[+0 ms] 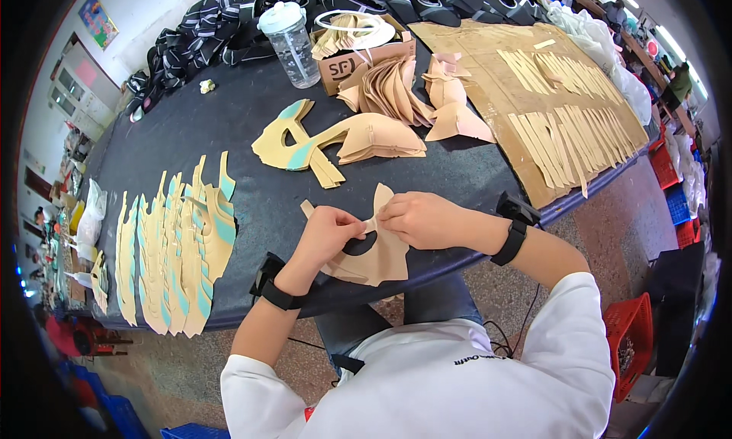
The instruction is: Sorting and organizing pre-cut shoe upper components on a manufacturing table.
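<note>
A tan cut-out piece (381, 264), like a shoe-upper part with a curved opening, lies at the table's near edge. Both hands work at a narrow part of it above the opening. My left hand (329, 232) pinches that strip with thumb and fingers. Close to its right, my right hand (418, 219) has its fingers closed on the same piece, partly covering it. Just beyond lie yellowish pieces with teal patches (286, 148) and a stack of plain tan pieces (381, 140).
Overlapping teal-patched pieces (171, 248) cover the table's left side. A brown board (499, 123) at the right carries rows of thin strips (564, 142). Farther back stand a lidded clear cup (293, 54), a cardboard box (335, 75) and piled black straps (221, 24).
</note>
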Demonstrator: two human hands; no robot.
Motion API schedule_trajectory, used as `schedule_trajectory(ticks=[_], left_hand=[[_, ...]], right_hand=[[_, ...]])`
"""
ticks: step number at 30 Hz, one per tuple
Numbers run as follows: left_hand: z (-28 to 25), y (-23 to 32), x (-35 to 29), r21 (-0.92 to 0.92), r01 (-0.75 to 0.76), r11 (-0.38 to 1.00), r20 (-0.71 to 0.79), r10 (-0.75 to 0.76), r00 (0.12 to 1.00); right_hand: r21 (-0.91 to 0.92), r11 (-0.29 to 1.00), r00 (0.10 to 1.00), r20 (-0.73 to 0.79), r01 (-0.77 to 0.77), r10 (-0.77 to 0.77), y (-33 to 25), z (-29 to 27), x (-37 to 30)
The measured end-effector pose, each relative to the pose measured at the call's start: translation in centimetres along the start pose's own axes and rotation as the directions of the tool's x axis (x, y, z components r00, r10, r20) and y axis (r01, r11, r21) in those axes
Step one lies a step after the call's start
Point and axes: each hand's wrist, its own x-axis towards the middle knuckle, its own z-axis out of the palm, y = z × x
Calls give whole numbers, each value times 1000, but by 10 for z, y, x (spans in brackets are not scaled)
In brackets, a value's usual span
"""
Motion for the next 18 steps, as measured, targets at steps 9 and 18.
schedule_trajectory(ticks=[9, 18], left_hand=[[5, -4, 3, 166, -26, 986, -88, 42, 995], [11, 8, -1, 258, -5, 966, -137, 42, 990]], right_hand=[[151, 970, 981, 63, -192, 185, -2, -6, 3], [-117, 993, 999, 14, -32, 34, -18, 3, 8]])
